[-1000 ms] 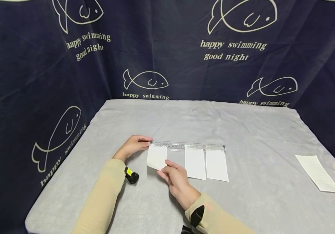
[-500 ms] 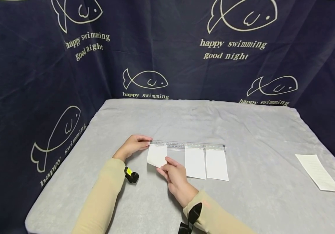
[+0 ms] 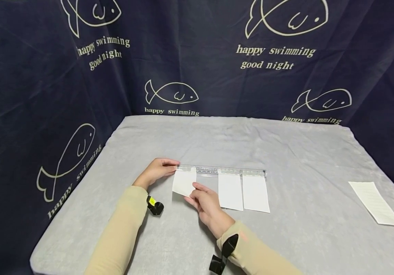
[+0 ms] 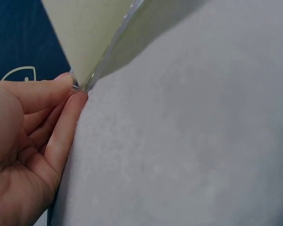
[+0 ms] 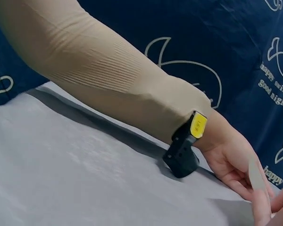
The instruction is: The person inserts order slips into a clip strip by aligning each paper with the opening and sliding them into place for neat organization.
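A grey cloth-covered table (image 3: 286, 149) stood walled by navy fish-print curtains (image 3: 28, 76), with a lined sheet (image 3: 376, 203) lying well apart near its right edge. The left hand (image 3: 157, 172) pinched the end of a clear ruler (image 3: 224, 170). The right hand (image 3: 206, 202) pinched the leftmost paper slip (image 3: 184, 181), lifted just below the ruler beside two flat slips (image 3: 243, 192).

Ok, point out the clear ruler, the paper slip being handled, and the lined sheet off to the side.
ruler (image 3: 224, 170): head view, middle of strip.
paper slip (image 3: 184, 181): head view, centre of face.
lined sheet (image 3: 375, 203): head view, centre.
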A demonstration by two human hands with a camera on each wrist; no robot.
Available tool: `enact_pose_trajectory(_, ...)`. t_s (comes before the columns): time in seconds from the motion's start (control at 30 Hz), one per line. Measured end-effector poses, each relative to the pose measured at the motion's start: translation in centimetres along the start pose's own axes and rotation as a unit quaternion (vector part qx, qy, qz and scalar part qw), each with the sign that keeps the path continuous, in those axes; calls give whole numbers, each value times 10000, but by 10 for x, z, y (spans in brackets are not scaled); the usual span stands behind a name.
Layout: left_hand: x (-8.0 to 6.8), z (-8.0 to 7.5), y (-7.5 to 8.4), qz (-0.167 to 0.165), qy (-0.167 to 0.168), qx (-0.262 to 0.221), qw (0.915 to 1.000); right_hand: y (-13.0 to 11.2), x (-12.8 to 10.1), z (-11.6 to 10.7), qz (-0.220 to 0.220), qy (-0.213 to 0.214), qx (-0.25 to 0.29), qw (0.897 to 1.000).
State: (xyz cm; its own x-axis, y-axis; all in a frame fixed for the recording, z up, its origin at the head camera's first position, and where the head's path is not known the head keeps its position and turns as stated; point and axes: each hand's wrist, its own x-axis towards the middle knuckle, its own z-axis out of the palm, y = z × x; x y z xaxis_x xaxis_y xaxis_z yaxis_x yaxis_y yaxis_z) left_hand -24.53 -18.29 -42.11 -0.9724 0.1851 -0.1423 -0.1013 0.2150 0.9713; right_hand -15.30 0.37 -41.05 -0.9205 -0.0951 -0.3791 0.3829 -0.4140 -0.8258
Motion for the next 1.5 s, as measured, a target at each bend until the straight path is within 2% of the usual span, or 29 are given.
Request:
enact_pose_trajectory(0.17,0,0,0,49,-14,7,10000,-5,7,-2,171,-235,-45,9996)
enact_pose_trajectory(0.87,1,-1,-2,122,-19,-30,9999,-9,9,-7,314,-501,332,9977)
enact_pose_trajectory(1.17,2,0,-1,41,16,-17,10000,-12,8,-12,321,-392,385,9980)
enact_pose_trajectory(1.5,3,-1,-1,-5,1,19,10000,-14,5,-13,151,-321,159,9992)
